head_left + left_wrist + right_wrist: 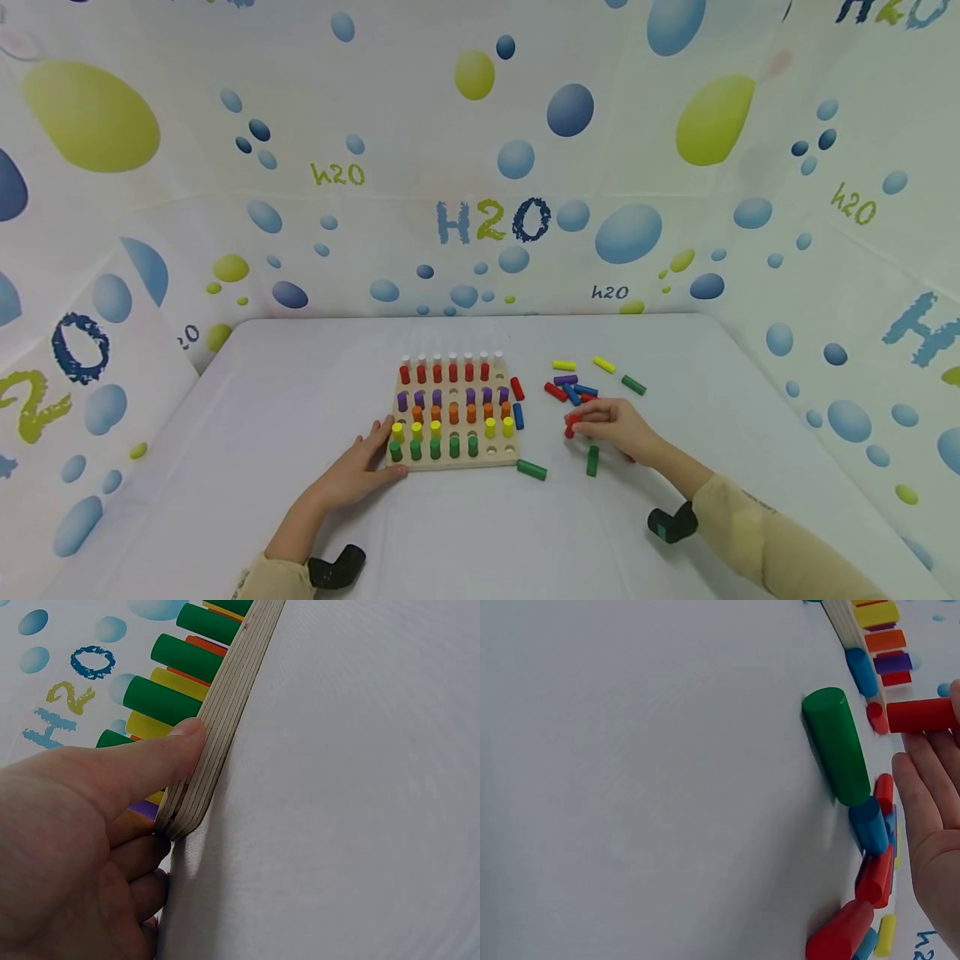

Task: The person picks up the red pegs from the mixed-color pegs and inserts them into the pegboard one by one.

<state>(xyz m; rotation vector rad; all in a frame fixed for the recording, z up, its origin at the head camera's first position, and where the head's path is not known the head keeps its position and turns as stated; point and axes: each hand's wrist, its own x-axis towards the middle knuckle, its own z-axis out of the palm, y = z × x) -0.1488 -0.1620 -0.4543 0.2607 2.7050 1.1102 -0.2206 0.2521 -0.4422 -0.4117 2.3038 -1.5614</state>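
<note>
A wooden pegboard [450,467] lies on the table with rows of white, red, purple, orange, yellow and green pegs standing in it; a few holes are bare. At its front left corner my left hand [352,473] grips the board, thumb [187,739] on the front edge and fingers along the left side. To the right of the board, my right hand [618,425] pinches a red peg [922,715] between thumb and fingers. The peg is held upright above the table in the head view. A green peg [592,461] lies just in front of this hand.
Loose pegs lie right of the board: a blue peg [518,416] and a red peg [517,388] along its side, a green peg [532,470] by its front corner. Further back are a purple peg [566,379], a yellow peg [603,364] and another green peg [633,384].
</note>
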